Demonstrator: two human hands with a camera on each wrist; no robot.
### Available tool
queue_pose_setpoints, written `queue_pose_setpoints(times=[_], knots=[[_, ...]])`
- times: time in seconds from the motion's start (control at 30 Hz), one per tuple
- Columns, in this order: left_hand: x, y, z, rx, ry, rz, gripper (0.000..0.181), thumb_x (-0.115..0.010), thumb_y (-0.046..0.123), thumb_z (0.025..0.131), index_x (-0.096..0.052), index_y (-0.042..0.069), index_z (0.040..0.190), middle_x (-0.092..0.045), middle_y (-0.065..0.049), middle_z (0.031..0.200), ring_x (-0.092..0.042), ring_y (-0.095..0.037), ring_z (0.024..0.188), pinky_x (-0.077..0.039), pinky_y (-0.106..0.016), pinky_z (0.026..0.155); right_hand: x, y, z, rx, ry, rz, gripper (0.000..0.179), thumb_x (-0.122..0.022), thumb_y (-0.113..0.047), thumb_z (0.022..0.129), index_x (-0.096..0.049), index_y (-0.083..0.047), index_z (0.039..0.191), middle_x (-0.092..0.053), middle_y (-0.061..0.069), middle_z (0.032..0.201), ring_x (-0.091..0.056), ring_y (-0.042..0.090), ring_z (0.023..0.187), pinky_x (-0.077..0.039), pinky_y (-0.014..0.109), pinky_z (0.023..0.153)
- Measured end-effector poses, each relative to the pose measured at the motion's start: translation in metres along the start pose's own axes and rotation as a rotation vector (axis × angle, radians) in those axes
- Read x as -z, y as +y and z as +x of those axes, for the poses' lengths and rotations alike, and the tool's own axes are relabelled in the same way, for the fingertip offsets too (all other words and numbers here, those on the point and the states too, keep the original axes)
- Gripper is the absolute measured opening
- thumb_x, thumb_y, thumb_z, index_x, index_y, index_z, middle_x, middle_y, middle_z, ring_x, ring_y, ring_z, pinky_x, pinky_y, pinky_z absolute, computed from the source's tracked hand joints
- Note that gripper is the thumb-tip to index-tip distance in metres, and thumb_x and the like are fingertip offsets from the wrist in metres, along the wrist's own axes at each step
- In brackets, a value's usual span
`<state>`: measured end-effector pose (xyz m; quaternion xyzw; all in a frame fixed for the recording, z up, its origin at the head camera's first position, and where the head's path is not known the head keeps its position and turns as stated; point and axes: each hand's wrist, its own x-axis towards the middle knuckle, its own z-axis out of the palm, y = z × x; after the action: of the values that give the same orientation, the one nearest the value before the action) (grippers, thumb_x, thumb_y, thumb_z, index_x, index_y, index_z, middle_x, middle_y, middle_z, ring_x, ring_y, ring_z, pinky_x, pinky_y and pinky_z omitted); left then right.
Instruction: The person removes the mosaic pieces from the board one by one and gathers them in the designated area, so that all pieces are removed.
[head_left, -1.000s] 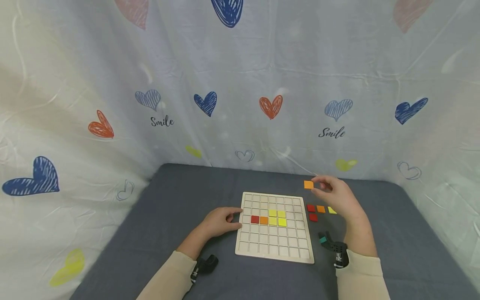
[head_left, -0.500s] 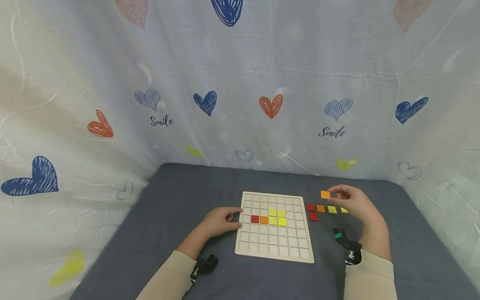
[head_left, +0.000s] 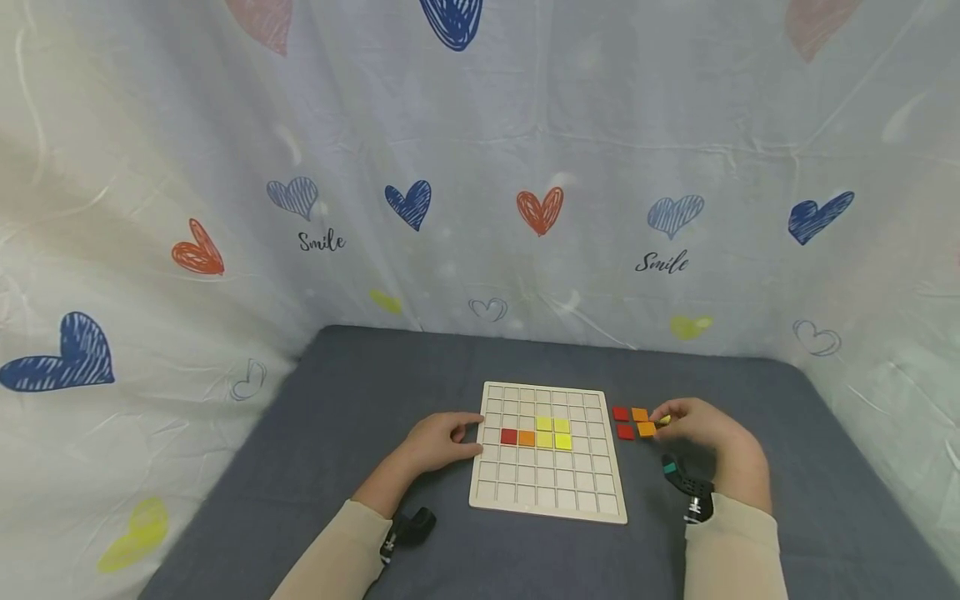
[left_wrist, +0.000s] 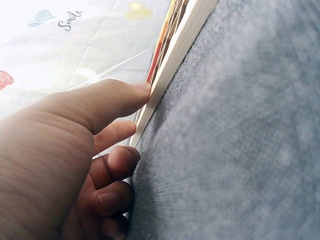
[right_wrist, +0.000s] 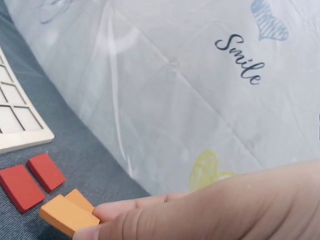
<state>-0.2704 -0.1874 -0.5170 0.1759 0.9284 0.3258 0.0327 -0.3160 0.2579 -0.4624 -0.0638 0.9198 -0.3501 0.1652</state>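
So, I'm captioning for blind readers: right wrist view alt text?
The right hand pinches an orange tile, partly hiding a second orange tile; two red tiles and a gridded board's corner lie nearby, before a heart-printed curtain.

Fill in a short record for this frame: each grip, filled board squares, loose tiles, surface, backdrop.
Left grip: thumb and a finger touch the left edge of the wooden grid board
Right grip: pinches an orange tile
On board: one red square, one orange square, four yellow squares
Right of board: two red tiles, another orange tile, yellow tile mostly hidden by the right grip
Surface: dark gray cloth
Backdrop: white heart-print curtain
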Motion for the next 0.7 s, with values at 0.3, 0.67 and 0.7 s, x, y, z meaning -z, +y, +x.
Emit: queue_pose_setpoints(times=[0.3,0.67,0.7], knots=[[0.0011,-0.0006,0.0004,0.002,0.002,0.0,0.049,-0.078,0.034,0.092,-0.068,0.016,0.137,-0.046,0.009,0.063,-0.038,-0.006,0.054,-0.033,-0.027,0.056,-0.0053,0.0041,0.0081,-0.057,-0.011,-0.024,0.023,-0.078,-0.007,0.084,-0.072,0.0,0.104,-0.062,0.023,0.116,-0.053,0.038,0.102,-0.04,0.062,0.093],[0.0013,-0.0001,-0.0002,-0.003,-0.005,0.007,0.05,-0.078,0.034,0.092,-0.068,0.016,0.137,-0.047,0.009,0.064,-0.038,-0.006,0.055,-0.033,-0.027,0.056,-0.0057,-0.0006,0.005,-0.05,0.033,-0.054,0.022,-0.077,-0.01,0.084,-0.073,0.0,0.103,-0.062,0.023,0.114,-0.054,0.038,0.1,-0.042,0.061,0.09],[0.0014,0.0,-0.0002,-0.004,-0.005,0.007,0.05,-0.078,0.034,0.092,-0.068,0.016,0.137,-0.047,0.009,0.064,-0.038,-0.006,0.055,-0.033,-0.027,0.057,-0.0049,-0.0023,0.0034,-0.043,0.043,-0.057,0.023,-0.077,-0.011,0.084,-0.073,0.0,0.104,-0.062,0.023,0.113,-0.053,0.038,0.1,-0.042,0.061,0.089]])
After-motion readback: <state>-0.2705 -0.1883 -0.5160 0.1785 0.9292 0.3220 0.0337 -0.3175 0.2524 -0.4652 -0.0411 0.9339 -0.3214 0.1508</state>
